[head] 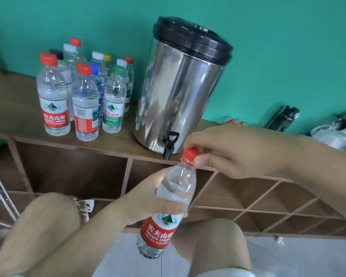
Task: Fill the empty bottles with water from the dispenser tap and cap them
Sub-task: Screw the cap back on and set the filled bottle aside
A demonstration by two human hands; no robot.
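The counter (18, 108) carries a steel dispenser (180, 92) at its edge, with capped bottles (84, 92) clustered to its left. Below the edge, your left hand (146, 198) wraps the middle of a tilted bottle (176, 188) and your right hand (234, 150) pinches its red cap (190, 153). How full it is cannot be told. A crooked or loose cap could leak over your knees, and squeezing the thin wall may push water out. The tap (169, 145) juts just beside your right hand, so a knock might open it.
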